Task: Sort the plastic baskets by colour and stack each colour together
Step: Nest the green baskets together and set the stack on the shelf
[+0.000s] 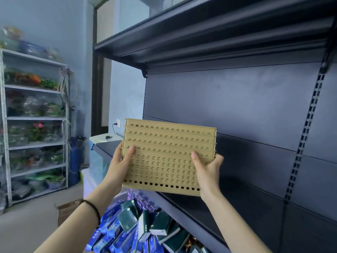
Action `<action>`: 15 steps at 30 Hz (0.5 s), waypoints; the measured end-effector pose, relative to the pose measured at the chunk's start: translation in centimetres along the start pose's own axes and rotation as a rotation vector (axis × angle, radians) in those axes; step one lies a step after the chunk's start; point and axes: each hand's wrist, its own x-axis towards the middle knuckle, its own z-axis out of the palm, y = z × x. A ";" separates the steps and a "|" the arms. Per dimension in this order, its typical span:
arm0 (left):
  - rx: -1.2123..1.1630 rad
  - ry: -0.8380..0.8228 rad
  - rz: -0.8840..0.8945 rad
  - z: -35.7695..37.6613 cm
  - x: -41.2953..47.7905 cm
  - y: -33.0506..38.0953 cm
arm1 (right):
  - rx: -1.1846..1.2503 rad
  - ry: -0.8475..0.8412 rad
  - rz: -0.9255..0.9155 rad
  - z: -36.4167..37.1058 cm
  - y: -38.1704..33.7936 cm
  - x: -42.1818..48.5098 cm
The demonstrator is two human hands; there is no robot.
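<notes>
Presently we find the left hand [119,164] and right hand [207,169] clasped on the nested tan baskets [164,156] at frame centre, next needing level placement on the dark shelf [228,203].

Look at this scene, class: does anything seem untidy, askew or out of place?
Yes. Below the beige baskets held by both hands, blue and green boxes lie in a loose heap, tilted every way rather than stacked. The dark shelf looks orderly.

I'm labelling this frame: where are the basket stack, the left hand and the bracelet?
basket stack [164,167], head view, perforated side
left hand [119,165], head view, back of hand
bracelet [92,207], head view, band on wrist
</notes>
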 end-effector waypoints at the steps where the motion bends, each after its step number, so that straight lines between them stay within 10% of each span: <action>1: -0.019 -0.010 -0.003 -0.4 1.5 -0.7 | -0.009 0.014 -0.006 1.1 0.7 0.6; 15: -0.021 -0.396 -0.026 -4.1 25.8 -8.5 | -0.089 0.289 -0.054 17.0 8.4 8.7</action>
